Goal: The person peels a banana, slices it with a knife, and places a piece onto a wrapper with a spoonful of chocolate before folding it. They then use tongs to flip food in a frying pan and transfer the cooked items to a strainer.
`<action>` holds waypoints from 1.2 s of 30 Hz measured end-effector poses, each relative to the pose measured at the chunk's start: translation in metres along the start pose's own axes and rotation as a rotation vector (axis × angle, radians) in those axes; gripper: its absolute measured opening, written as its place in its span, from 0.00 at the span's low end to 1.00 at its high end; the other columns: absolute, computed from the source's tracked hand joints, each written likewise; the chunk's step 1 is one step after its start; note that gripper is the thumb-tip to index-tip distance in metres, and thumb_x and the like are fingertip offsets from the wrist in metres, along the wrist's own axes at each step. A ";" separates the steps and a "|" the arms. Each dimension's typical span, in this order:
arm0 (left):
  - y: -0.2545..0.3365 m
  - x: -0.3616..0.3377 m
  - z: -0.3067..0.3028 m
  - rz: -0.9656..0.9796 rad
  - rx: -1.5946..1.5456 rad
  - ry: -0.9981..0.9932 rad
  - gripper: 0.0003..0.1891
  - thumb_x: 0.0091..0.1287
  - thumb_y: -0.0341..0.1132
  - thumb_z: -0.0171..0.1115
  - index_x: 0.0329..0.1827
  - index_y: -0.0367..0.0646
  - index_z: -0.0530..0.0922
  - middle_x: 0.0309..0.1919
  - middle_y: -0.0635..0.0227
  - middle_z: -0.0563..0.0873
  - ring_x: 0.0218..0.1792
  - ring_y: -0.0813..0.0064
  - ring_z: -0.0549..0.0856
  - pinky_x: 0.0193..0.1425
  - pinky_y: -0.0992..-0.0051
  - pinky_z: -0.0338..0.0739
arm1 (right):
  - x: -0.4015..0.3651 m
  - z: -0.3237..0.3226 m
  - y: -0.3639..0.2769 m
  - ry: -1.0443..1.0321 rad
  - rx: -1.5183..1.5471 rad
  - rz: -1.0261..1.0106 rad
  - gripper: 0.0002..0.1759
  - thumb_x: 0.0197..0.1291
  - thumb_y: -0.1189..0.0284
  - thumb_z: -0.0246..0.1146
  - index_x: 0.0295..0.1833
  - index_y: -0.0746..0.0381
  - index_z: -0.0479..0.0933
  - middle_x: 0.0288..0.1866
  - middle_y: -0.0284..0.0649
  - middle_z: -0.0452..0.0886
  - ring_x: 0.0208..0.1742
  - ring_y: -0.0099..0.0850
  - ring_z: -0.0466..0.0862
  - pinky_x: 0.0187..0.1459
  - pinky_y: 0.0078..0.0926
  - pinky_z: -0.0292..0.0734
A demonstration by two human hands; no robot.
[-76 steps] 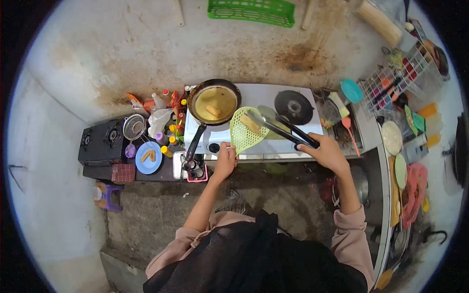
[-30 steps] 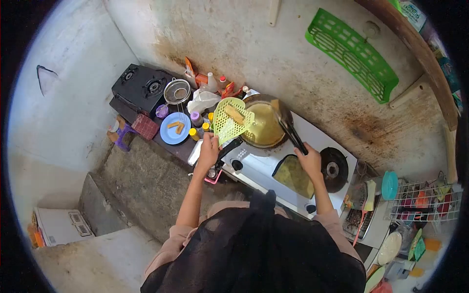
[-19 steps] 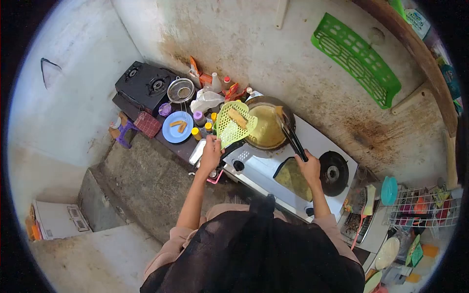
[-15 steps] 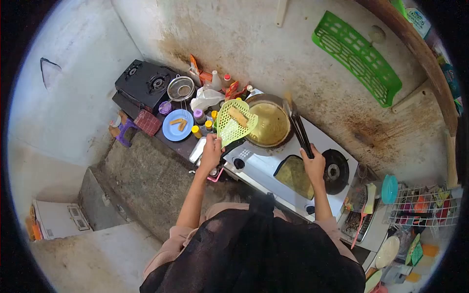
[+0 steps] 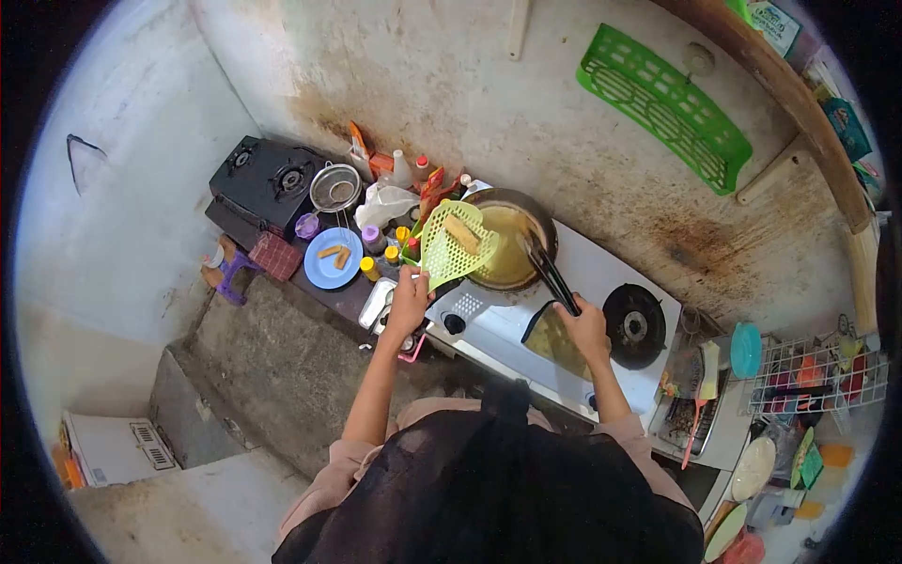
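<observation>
Writing: labels on the bottles (image 5: pixel 406 169) behind the pan were too small to read.
Pan (image 5: pixel 515 196): on the left burner of the stove (image 5: pixel 587 268), holding yellow oil (image 5: pixel 507 261).
Skimmer (image 5: pixel 442 261): green, over the pan's left rim, with one fried roll (image 5: pixel 461 233) on it.
Plate (image 5: pixel 315 273): blue, on the counter (image 5: pixel 343 299) left of the stove, carrying two rolls (image 5: pixel 334 254).
Left hand (image 5: pixel 409 301): closed round the skimmer's handle, at the stove's front left corner.
Right hand (image 5: pixel 584 329): closed on black tongs (image 5: pixel 550 277) at the stove's front edge, their tips over the pan.
</observation>
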State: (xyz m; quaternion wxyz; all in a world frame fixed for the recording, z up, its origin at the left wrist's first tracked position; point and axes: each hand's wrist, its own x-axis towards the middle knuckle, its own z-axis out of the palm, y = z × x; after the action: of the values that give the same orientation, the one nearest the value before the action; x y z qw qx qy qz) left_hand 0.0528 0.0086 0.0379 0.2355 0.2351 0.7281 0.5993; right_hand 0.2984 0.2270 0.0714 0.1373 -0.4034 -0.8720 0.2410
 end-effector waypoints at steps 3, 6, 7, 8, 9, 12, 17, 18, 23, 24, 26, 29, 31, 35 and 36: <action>0.009 -0.002 -0.002 -0.008 0.034 -0.004 0.11 0.70 0.37 0.47 0.44 0.38 0.61 0.18 0.67 0.75 0.19 0.82 0.72 0.23 0.79 0.66 | -0.004 -0.033 -0.040 -0.004 0.164 0.107 0.29 0.50 0.54 0.63 0.50 0.67 0.75 0.32 0.57 0.79 0.36 0.50 0.81 0.36 0.36 0.75; 0.003 0.000 0.000 0.002 -0.023 0.007 0.11 0.70 0.37 0.47 0.44 0.38 0.62 0.18 0.67 0.75 0.19 0.82 0.72 0.23 0.79 0.66 | -0.007 -0.015 -0.023 0.061 0.057 0.064 0.29 0.50 0.54 0.63 0.49 0.67 0.76 0.31 0.56 0.79 0.36 0.50 0.81 0.36 0.37 0.75; 0.006 0.000 0.000 0.018 -0.007 0.004 0.10 0.70 0.36 0.47 0.43 0.38 0.62 0.19 0.68 0.75 0.18 0.82 0.72 0.23 0.79 0.67 | -0.007 -0.004 -0.012 0.046 -0.014 0.000 0.30 0.50 0.54 0.62 0.50 0.67 0.75 0.33 0.56 0.80 0.37 0.50 0.81 0.39 0.37 0.75; 0.009 -0.001 0.000 0.006 0.007 -0.008 0.10 0.70 0.37 0.47 0.43 0.38 0.63 0.19 0.69 0.75 0.19 0.83 0.72 0.24 0.80 0.67 | -0.012 0.004 0.001 0.052 -0.025 0.031 0.30 0.50 0.53 0.62 0.50 0.67 0.75 0.33 0.56 0.80 0.37 0.49 0.81 0.40 0.37 0.75; 0.013 0.000 0.000 -0.005 0.020 -0.015 0.09 0.70 0.37 0.46 0.42 0.39 0.63 0.20 0.70 0.74 0.20 0.84 0.72 0.24 0.81 0.67 | -0.014 -0.001 -0.004 0.056 -0.036 0.057 0.30 0.50 0.53 0.62 0.50 0.67 0.75 0.34 0.56 0.80 0.38 0.49 0.81 0.41 0.37 0.75; 0.011 -0.003 0.001 -0.013 0.030 -0.015 0.09 0.70 0.37 0.46 0.41 0.39 0.64 0.20 0.72 0.74 0.21 0.85 0.72 0.24 0.83 0.67 | -0.012 -0.026 -0.026 -0.019 0.116 0.158 0.32 0.50 0.51 0.62 0.51 0.67 0.75 0.36 0.55 0.80 0.40 0.48 0.81 0.44 0.36 0.74; 0.009 0.002 0.008 0.031 0.074 -0.011 0.10 0.69 0.35 0.48 0.43 0.37 0.63 0.19 0.66 0.76 0.20 0.80 0.75 0.24 0.78 0.68 | -0.011 -0.004 0.006 -0.005 -0.018 0.141 0.32 0.50 0.51 0.62 0.51 0.66 0.75 0.35 0.55 0.80 0.39 0.48 0.81 0.41 0.35 0.75; 0.012 0.004 0.009 0.021 0.056 -0.018 0.10 0.69 0.35 0.48 0.43 0.37 0.62 0.19 0.66 0.76 0.20 0.80 0.75 0.24 0.78 0.69 | -0.010 -0.008 0.004 0.002 0.004 0.138 0.32 0.50 0.51 0.62 0.51 0.67 0.75 0.35 0.55 0.80 0.38 0.48 0.81 0.40 0.35 0.75; 0.009 0.008 0.015 -0.020 0.025 -0.041 0.10 0.69 0.35 0.47 0.43 0.37 0.62 0.20 0.65 0.76 0.21 0.80 0.76 0.25 0.77 0.69 | -0.012 -0.028 -0.016 0.013 0.117 0.191 0.33 0.50 0.51 0.62 0.52 0.68 0.74 0.36 0.57 0.80 0.41 0.46 0.82 0.42 0.35 0.75; 0.009 0.010 0.016 -0.020 0.039 -0.040 0.10 0.69 0.35 0.47 0.43 0.37 0.62 0.20 0.65 0.76 0.21 0.80 0.76 0.24 0.77 0.68 | -0.013 -0.019 -0.001 0.029 0.044 0.125 0.33 0.50 0.51 0.62 0.52 0.68 0.74 0.35 0.56 0.80 0.40 0.46 0.82 0.41 0.35 0.75; 0.008 0.010 0.017 -0.011 0.034 -0.059 0.10 0.69 0.35 0.47 0.43 0.37 0.62 0.20 0.65 0.76 0.20 0.80 0.75 0.24 0.77 0.68 | -0.010 0.009 0.035 0.055 -0.097 -0.007 0.32 0.51 0.52 0.63 0.51 0.68 0.75 0.33 0.56 0.80 0.37 0.46 0.82 0.38 0.35 0.75; 0.011 0.012 0.019 -0.010 0.028 -0.051 0.10 0.70 0.36 0.47 0.42 0.37 0.61 0.19 0.65 0.76 0.20 0.80 0.75 0.23 0.77 0.67 | -0.012 -0.022 -0.004 0.048 0.073 0.152 0.30 0.51 0.52 0.62 0.52 0.64 0.76 0.35 0.55 0.81 0.39 0.48 0.81 0.40 0.35 0.76; 0.009 0.013 0.022 -0.006 0.048 -0.063 0.10 0.70 0.36 0.47 0.42 0.37 0.61 0.19 0.65 0.77 0.20 0.80 0.75 0.23 0.77 0.66 | -0.014 -0.025 -0.007 0.007 0.049 0.189 0.29 0.51 0.52 0.62 0.52 0.62 0.76 0.36 0.54 0.81 0.40 0.48 0.81 0.41 0.35 0.76; 0.015 0.015 0.022 0.015 0.108 -0.063 0.10 0.70 0.37 0.46 0.42 0.38 0.62 0.18 0.65 0.77 0.19 0.80 0.74 0.23 0.77 0.66 | -0.013 -0.001 0.025 0.034 -0.116 0.148 0.29 0.51 0.52 0.62 0.52 0.62 0.76 0.34 0.54 0.80 0.39 0.47 0.82 0.38 0.35 0.75; 0.017 0.010 0.022 0.010 0.125 -0.058 0.10 0.70 0.37 0.46 0.43 0.38 0.62 0.18 0.65 0.77 0.19 0.80 0.74 0.23 0.77 0.67 | -0.013 -0.009 0.014 0.004 -0.031 0.183 0.29 0.51 0.52 0.62 0.53 0.62 0.75 0.35 0.54 0.80 0.40 0.47 0.82 0.39 0.35 0.75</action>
State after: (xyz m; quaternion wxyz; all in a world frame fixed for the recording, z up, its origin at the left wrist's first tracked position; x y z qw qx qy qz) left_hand 0.0600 0.0347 0.0503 0.2386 0.2704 0.7556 0.5468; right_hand 0.3197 0.2278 0.0711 0.1101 -0.4840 -0.8348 0.2381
